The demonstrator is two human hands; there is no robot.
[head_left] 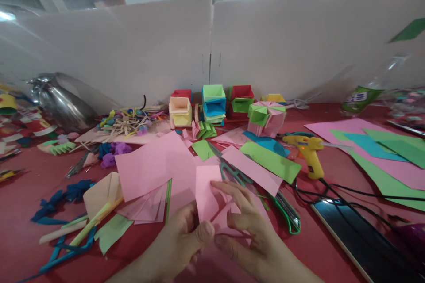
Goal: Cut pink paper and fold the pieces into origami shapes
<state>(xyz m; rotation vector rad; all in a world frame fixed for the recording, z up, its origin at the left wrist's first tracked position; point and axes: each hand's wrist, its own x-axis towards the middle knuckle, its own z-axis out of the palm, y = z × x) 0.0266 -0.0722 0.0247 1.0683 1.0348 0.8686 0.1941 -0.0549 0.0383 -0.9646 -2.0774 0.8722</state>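
A small pink paper strip (207, 188) stands in front of me, partly curled or folded at its lower end. My left hand (186, 234) pinches its lower left edge, thumb in front and fingers behind. Across from it, my right hand (247, 225) has its fingers apart, with the index fingertip resting on the paper's face. Its thumb points toward my left thumb without meeting it. Larger pink sheets (151, 163) lie beneath and to the left. Just beyond the hands are scissors (235, 174), partly covered by a pink strip (252, 170) and a green strip (270, 160).
Folded paper boxes (214, 106) stand stacked along the white partition (282, 44). On the right lie a yellow glue gun (310, 152), its black cable, a green box cutter (285, 212) and a phone (361, 239). A metal jug (63, 99) and wooden sticks (129, 124) are back left.
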